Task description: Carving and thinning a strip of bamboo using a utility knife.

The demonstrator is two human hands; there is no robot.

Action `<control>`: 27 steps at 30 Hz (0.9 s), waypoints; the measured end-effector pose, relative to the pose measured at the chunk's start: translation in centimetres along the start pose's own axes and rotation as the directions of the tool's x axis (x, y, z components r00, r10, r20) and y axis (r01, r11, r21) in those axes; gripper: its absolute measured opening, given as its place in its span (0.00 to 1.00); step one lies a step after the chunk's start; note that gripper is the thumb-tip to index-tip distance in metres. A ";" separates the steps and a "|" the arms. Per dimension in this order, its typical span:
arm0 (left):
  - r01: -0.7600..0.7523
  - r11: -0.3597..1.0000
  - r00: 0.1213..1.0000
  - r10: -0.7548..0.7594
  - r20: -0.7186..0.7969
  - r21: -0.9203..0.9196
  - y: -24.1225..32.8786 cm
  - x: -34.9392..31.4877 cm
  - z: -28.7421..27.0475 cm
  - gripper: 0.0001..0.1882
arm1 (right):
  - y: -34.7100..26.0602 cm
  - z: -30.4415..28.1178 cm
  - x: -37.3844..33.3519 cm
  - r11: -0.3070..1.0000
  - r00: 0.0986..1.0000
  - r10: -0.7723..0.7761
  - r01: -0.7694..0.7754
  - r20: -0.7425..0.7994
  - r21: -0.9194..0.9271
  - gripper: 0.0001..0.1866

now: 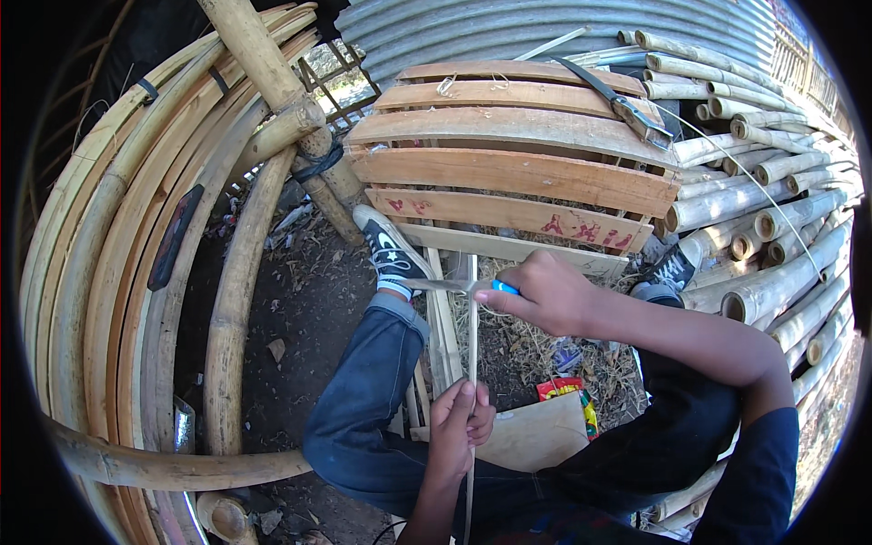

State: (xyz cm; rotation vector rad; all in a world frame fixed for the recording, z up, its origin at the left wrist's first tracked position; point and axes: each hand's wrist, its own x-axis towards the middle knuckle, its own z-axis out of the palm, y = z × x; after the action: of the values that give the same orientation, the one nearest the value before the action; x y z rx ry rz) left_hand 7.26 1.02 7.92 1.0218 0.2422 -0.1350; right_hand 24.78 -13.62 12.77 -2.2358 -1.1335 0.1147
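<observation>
A thin pale bamboo strip (473, 341) runs upright in the picture, from beside the crate down past my lap. My left hand (461, 416) is closed round its lower part, thumb on top. Farther up, my right hand (545, 295) grips the blue handle (498, 289) of a knife. The knife's blade (434, 284) points left and lies across the strip, near my shoe. Whether the edge bites into the strip is too small to tell.
A slatted wooden crate (518, 173) stands in front, with a sheathed blade (618, 104) on top. Bamboo poles (763, 218) are stacked at the right. Long split bamboo lengths (118, 227) lean at the left, by a thick pole (238, 300). Red-and-yellow packaging (561, 389) lies between my legs.
</observation>
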 end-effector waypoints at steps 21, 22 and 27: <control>-0.006 0.983 0.997 0.020 0.071 -0.185 1.8 0.1 -0.2 0.17 | 1.9 -2.0 -0.2 1.000 0.992 0.027 -0.028 -0.126 -0.003 0.33; -0.003 0.982 0.997 0.017 0.073 -0.187 1.7 0.3 0.0 0.17 | 1.0 -1.9 -0.5 0.999 0.992 0.031 -0.032 -0.125 -0.003 0.33; -0.064 0.997 0.997 0.065 0.034 -0.036 1.4 -0.1 0.8 0.17 | -0.5 -1.1 -0.2 0.978 0.994 -0.108 0.109 0.015 -0.178 0.33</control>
State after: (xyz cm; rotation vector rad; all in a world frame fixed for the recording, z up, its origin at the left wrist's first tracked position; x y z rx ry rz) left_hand 7.61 1.05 9.52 0.9908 0.1789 -0.0895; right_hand 24.70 -14.13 13.88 -2.3232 -1.3111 -0.0276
